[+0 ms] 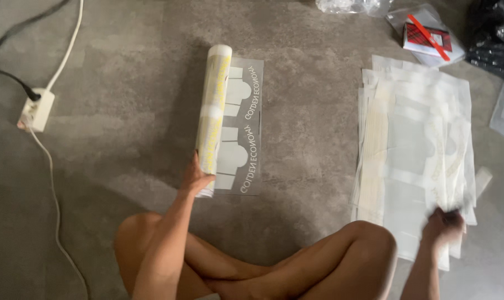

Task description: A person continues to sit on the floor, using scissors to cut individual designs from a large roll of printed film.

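I sit cross-legged on a grey floor. My left hand [197, 178] grips the near end of a rolled-up film roll [213, 111], white with yellow print. A short clear stretch of the film [244, 128] lies unrolled to its right, showing pale shapes and lettering. My right hand [444, 221], blurred, rests on the near edge of a stack of cut film sheets [413, 144] lying on the floor to my right.
A white power strip [36, 110] with a black plug and white cable [56, 211] lies at the left. At the top right are a plastic-wrapped red and white packet [428, 38], a clear plastic bag [349, 5] and dark bundled items [493, 39].
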